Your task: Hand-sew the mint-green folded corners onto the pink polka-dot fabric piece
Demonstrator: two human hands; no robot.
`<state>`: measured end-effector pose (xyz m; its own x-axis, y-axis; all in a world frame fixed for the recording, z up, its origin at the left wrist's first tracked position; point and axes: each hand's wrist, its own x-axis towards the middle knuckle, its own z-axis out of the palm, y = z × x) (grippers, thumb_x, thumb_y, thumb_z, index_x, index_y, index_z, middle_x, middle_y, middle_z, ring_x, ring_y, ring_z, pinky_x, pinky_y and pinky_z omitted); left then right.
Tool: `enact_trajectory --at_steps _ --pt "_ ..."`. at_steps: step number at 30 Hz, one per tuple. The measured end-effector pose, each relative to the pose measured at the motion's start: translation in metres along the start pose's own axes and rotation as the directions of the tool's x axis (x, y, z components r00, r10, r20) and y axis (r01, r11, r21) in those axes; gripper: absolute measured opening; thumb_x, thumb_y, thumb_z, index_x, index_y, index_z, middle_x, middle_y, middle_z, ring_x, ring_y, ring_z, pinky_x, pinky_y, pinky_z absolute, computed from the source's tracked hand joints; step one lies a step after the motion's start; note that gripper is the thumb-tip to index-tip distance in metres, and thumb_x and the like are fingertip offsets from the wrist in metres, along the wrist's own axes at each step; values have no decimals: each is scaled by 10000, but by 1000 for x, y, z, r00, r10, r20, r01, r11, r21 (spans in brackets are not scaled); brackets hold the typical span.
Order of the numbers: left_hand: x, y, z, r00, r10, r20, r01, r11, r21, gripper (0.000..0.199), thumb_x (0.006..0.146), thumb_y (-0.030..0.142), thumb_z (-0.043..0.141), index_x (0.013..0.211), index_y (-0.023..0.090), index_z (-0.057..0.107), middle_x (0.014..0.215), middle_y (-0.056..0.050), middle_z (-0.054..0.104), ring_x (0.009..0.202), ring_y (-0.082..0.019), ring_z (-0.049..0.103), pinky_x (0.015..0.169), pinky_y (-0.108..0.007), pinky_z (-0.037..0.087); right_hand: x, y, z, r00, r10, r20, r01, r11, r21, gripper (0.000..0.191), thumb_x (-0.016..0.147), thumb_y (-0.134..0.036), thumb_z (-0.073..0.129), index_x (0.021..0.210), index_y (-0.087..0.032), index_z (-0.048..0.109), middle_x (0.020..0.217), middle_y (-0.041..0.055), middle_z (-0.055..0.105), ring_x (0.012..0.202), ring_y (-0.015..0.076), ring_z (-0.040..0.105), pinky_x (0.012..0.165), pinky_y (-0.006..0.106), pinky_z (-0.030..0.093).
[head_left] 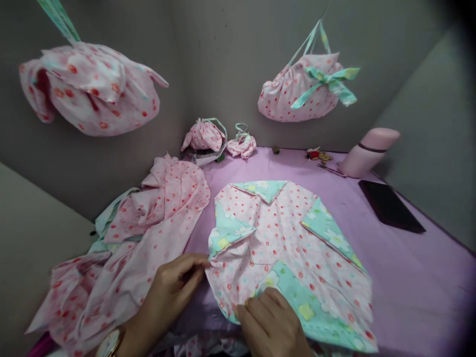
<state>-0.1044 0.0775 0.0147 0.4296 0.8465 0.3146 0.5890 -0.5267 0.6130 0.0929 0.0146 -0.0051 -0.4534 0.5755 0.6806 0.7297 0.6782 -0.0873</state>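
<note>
A pink floral fabric piece [282,233] with red dots lies spread before me. Its corners are folded inward and show mint-green flowered triangles, such as the lower flap [297,297]. With thumb and fingertips, my left hand [178,277] pinches the fabric's left edge. My right hand [273,322] is closed at the lower left edge, its curled fingers on the cloth beside the lower flap. Whether a needle is between those fingers is hidden. A thin dark line, perhaps thread, crosses the cloth between the hands.
Heaped pink fabric [159,213] lies left. Pink drawstring pouches [96,89] [297,94] hang above; smaller pouches [204,135] [241,145] sit at the back. A pink bottle [368,151], dark phone [390,206], small scissors [332,170] and red bits [314,154] are on the right.
</note>
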Motion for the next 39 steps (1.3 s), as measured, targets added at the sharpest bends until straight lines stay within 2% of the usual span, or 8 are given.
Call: enact_trajectory --at_steps 3,6,8,10,15,32,37,39 --pt "-4 10 1 942 -335 29 325 885 -333 128 797 173 526 809 236 637 756 10 692 715 -146 641 643 -201 490 8 -3 3 1000 -3 4 3 1000 -26 178 847 -116 434 892 -85 604 569 35 541 516 154 469 523 294 320" --pt "-2 17 1 802 -582 136 506 540 -672 119 763 235 565 872 227 610 841 -14 688 743 -168 637 661 -247 489 14 -6 9 1000 -4 -13 3 1000 -24 213 860 -94 402 812 -109 609 552 27 531 499 153 448 509 295 292" --pt "1 19 2 705 -662 254 541 271 -796 224 759 268 570 977 222 540 893 -26 671 701 -156 635 634 -262 488 16 -8 12 1000 -13 -16 13 1000 -11 260 870 -76 381 739 -129 599 513 12 503 481 148 428 499 289 271" --pt "4 19 4 670 -658 343 561 147 -815 306 748 282 594 1025 206 488 836 -18 658 646 -134 620 592 -246 470 16 -8 14 1000 -13 -23 13 1000 -13 260 875 -79 384 732 -132 596 506 10 499 482 146 427 503 285 267" --pt "14 15 9 699 -602 385 602 206 -771 404 633 221 718 975 147 516 591 25 626 519 -115 562 498 -210 393 14 -8 14 998 -31 -47 30 1000 -4 241 848 -35 407 727 -123 596 498 7 497 471 141 430 493 282 267" --pt "30 5 6 756 -609 239 537 369 -758 348 608 195 713 901 150 531 578 59 607 529 -97 540 551 -210 391 14 -5 11 996 -77 -42 79 995 53 305 834 1 383 631 -122 575 472 7 483 434 138 429 446 282 246" --pt "32 -1 6 773 -585 246 542 406 -736 410 595 263 734 931 156 524 556 62 597 510 -119 551 496 -211 388 13 -11 26 980 -108 -167 99 993 -64 405 828 19 352 486 -161 472 386 -22 396 358 110 346 402 270 199" --pt "34 -5 7 741 -613 273 588 399 -703 435 647 336 693 1001 180 494 634 31 635 540 -147 588 485 -232 417 13 -15 38 964 -61 -260 22 988 -151 445 831 9 344 429 -177 391 343 -30 343 322 107 293 379 274 163"
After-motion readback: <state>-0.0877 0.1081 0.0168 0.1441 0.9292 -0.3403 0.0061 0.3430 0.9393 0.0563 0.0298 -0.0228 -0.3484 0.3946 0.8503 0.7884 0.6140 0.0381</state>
